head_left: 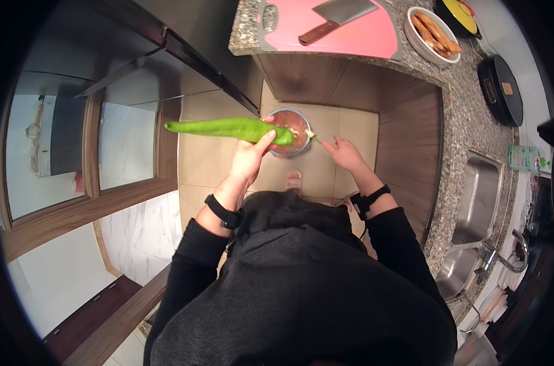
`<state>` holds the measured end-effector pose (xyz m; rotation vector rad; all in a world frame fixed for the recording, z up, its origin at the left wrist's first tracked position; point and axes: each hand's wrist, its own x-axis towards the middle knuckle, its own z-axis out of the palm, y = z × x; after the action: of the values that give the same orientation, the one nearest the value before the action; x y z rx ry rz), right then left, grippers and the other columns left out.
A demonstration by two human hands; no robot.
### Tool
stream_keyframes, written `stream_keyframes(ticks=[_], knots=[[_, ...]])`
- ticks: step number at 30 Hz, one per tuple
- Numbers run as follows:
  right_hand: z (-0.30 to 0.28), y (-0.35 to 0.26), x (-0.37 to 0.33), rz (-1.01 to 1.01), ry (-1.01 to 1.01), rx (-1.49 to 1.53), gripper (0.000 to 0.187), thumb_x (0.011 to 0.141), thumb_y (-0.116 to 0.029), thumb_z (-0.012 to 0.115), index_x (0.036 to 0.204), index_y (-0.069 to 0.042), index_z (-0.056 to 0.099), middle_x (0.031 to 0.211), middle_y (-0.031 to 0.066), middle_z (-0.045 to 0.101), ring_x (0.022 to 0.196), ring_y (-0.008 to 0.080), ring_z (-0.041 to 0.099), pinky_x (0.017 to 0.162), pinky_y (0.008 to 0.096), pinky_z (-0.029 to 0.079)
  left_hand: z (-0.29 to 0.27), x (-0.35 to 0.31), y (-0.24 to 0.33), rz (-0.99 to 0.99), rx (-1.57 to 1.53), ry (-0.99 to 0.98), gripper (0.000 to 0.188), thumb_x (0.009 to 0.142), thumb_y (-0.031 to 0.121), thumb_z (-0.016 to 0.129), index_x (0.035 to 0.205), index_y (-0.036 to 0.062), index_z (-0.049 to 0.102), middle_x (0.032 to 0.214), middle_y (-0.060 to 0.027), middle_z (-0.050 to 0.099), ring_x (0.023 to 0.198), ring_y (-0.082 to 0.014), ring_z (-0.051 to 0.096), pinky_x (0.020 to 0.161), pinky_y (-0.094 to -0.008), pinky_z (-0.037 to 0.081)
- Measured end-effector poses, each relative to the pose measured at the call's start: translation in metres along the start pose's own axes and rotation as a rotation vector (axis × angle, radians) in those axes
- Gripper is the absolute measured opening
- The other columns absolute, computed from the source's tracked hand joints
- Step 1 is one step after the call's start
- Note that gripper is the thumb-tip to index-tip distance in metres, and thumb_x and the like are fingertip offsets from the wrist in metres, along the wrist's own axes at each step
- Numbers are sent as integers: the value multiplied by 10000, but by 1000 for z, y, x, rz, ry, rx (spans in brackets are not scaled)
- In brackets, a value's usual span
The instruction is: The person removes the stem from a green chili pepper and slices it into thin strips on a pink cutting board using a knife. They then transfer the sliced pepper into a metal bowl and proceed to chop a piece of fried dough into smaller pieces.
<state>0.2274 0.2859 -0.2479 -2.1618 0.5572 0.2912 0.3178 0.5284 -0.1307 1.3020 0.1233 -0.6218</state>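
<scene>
Now, left hand [255, 148] grips a long green pepper [225, 127] above the bin [284, 116] near the floor's [357, 127] far edge; right hand [348, 153] pinches a stem [312, 135]. Apparent step: coring. Next move likely calls for stem disposal.

Tiled floor [359, 122]: bin [296, 116] | Counter [455, 116] (speckled): pink board [365, 36], white dish [418, 47], black appliance [499, 102]

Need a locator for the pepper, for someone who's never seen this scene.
Start with the tiled floor, then the round bin on it. In this view, the left hand holds the pepper, its blunt end overlapping the bin and its tip pointing left. It's long, tapered and bright green, far larger than the pale-ended green piece in the right hand.
</scene>
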Motion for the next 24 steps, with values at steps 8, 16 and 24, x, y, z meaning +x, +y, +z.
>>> stream_keyframes(ticks=[8,16,24], knots=[[-45,-73,16,-189,-61,174,475,924,-368,680,1289,-70,623,1184,155,663,948,246,661,881,364,533,-29,19,-1,16,-188,-41,409,956,103,682,1344,87,552,1217,-54,634,1138,-170,628,954,-315,536],[-126,-139,116,-424,353,-81,522,850,-303,747,1319,-132,596,1194,148,601,1021,292,632,921,420,519,43,78,23,207,-140,49,422,947,45,677,1353,70,565,1192,-60,639,1045,-154,632,916,-285,526],[-137,-143,228,-810,289,-731,489,759,-313,791,1197,-160,635,1216,79,596,1174,300,526,989,449,425,121,124,58,291,-215,258,409,978,103,647,1366,42,536,1246,-91,625,1090,-187,629,935,-344,527]])
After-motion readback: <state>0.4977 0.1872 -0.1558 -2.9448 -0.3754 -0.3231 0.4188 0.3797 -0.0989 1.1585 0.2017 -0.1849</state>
